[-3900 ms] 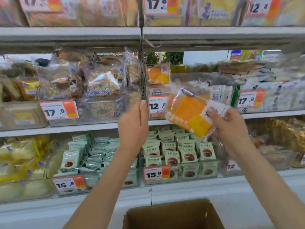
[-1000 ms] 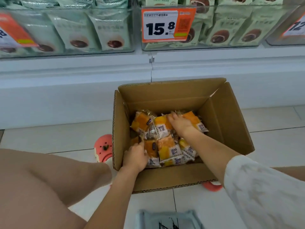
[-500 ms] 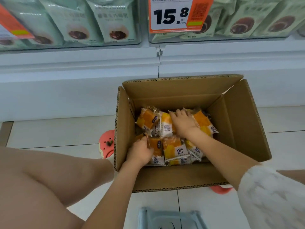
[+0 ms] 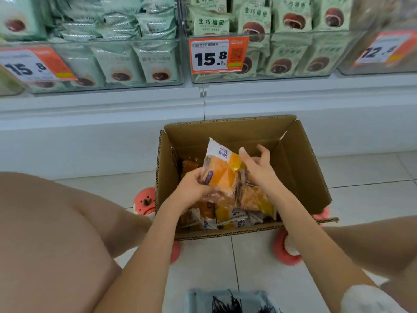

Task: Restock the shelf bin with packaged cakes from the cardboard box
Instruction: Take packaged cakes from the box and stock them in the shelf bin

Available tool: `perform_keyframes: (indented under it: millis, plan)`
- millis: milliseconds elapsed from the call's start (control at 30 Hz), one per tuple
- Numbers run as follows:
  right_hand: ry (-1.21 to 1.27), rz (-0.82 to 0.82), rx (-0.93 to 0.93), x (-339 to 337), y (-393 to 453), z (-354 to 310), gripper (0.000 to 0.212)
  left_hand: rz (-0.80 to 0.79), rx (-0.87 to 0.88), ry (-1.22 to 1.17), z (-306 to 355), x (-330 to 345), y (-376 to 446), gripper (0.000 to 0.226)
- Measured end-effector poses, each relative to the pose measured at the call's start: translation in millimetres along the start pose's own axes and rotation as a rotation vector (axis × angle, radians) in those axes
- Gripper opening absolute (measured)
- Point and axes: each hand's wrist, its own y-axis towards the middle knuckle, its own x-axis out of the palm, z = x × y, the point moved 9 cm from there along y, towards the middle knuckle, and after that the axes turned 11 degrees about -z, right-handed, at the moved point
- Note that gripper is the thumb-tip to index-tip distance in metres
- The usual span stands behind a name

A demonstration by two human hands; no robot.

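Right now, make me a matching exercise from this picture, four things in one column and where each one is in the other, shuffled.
Things:
1. lifted cake pack
2. cardboard box
3. 15.8 price tag
4. left hand

Places:
A. on the floor tiles below the shelf
B. clipped to the front of a clear shelf bin
C. gripping the pack's lower left edge
D. held up above the box's contents

Pairs: 1-D, 2-A, 3-B, 4-C

Cardboard box point(image 4: 302, 177) on the floor point(image 4: 361, 172), in front of the shelf base point(image 4: 90, 136). Packaged cakes point(image 4: 255, 199) piled inside, toward its near wall. One cake packet point(image 4: 222, 170) raised above the pile, between left hand point(image 4: 194, 190) and right hand point(image 4: 259, 168). Clear bins point(image 4: 266, 75) on the shelf behind, side by side.
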Motion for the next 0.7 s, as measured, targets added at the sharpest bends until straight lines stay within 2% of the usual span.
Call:
perform_keyframes:
  millis: [100, 167, 267, 400, 433, 533, 633, 700]
  plan:
    - [-0.171, -0.075, -0.062, -19.5, -15.6, -18.5, 0.045, -0.225, 0.001, 0.066, 14.5, 19.0, -10.6, 0.04]
    - [-0.21, -0.135, -0.078, -23.7, -22.6, -22.6, 0.024, -0.26, 0.008, 0.153, 18.5, 25.1, -15.0, 0.04]
    - [-0.16, -0.121, -0.126, -28.2, -26.8, -21.5, 0.019, -0.1, 0.02, 0.127, 16.1, 9.5, -16.5, 0.036]
    - [-0.016, 0.161, -0.219, -41.6, -31.9, -16.0, 0.023, 0.153, 0.061, -0.305, 6.9, -15.3, -22.9, 0.027]
    - [-0.009, 0.218, -0.246, -40.9, -33.5, -16.0, 0.024, 0.205, 0.071, -0.329, 6.7, -16.5, -23.5, 0.03]
    - [-0.105, 0.322, -0.38, -32.9, -45.0, -32.9, 0.024, 0.353, 0.067, 0.004, 14.7, -15.4, -24.5, 0.035]
    - [-0.402, 0.421, -0.504, -28.1, -60.5, -61.2, 0.021, 0.527, 0.253, 0.207, 31.7, -17.8, -36.5, 0.038]
    - [-0.499, 0.468, -0.563, -29.1, -67.4, -74.0, 0.019, 0.625, 0.383, 0.32, 45.0, -18.4, -48.7, 0.039]
